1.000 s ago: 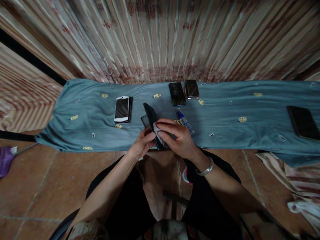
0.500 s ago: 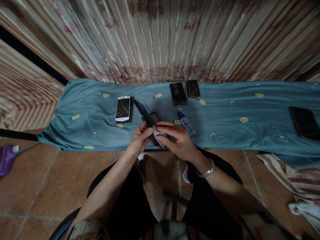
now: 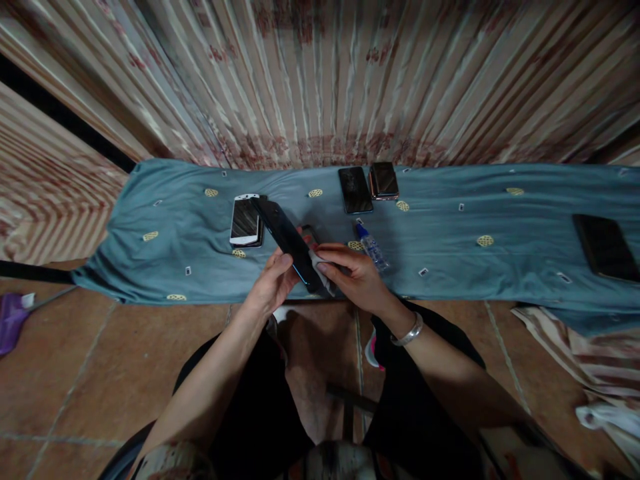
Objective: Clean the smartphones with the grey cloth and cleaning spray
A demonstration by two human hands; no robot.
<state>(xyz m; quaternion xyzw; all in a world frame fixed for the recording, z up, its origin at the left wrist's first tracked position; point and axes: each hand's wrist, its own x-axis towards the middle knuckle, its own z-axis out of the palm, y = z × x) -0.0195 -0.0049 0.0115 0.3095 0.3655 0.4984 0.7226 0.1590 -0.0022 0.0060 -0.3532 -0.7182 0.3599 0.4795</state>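
My left hand (image 3: 273, 283) grips a black phone (image 3: 285, 233) by its lower end, the phone tilted up and to the left above the blue cloth (image 3: 440, 227). My right hand (image 3: 353, 277) pinches a small pale wipe (image 3: 320, 263) against the phone's lower part. Just behind the hands lies a small dark object (image 3: 310, 235), partly hidden. A small clear bottle with a blue cap (image 3: 371, 245) lies on the cloth right of my right hand.
A white phone (image 3: 245, 219) lies on a dark one to the left. Two more phones (image 3: 355, 189) (image 3: 385, 179) sit near the striped curtain (image 3: 320, 73). A dark tablet (image 3: 605, 247) is at the far right. Tiled floor (image 3: 75, 373) below, purple object (image 3: 13, 319) far left.
The black phone's upper end has swung leftward and lower, from nearly upright to a slant toward the white phone. Both hands stay on it with the wipe.
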